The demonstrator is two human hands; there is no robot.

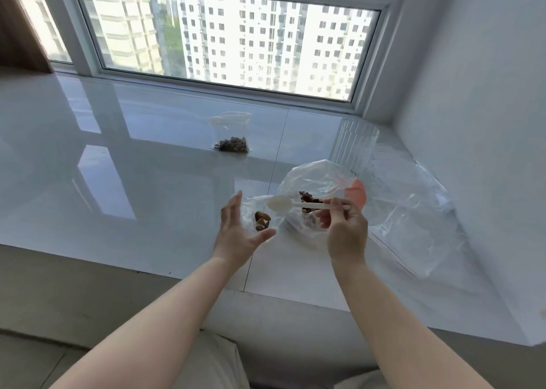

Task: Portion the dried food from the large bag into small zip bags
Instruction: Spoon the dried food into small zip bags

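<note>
The right hand [344,229] pinches a white spoon [298,204] by its handle, bowl empty, above the small bag [260,217]. The left hand [240,232] is spread wide, cupping that bag, which holds a few dried pieces. The large bag [319,181] lies just right on the desk [118,152]. A filled bag [232,140] stands farther off; a clear cup [356,146] stands far right.

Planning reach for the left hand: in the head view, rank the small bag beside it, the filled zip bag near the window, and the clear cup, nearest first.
From the left hand:
1. Small bag, at its fingers.
2. Filled zip bag, ahead toward the window.
3. Clear cup, far right.
</note>
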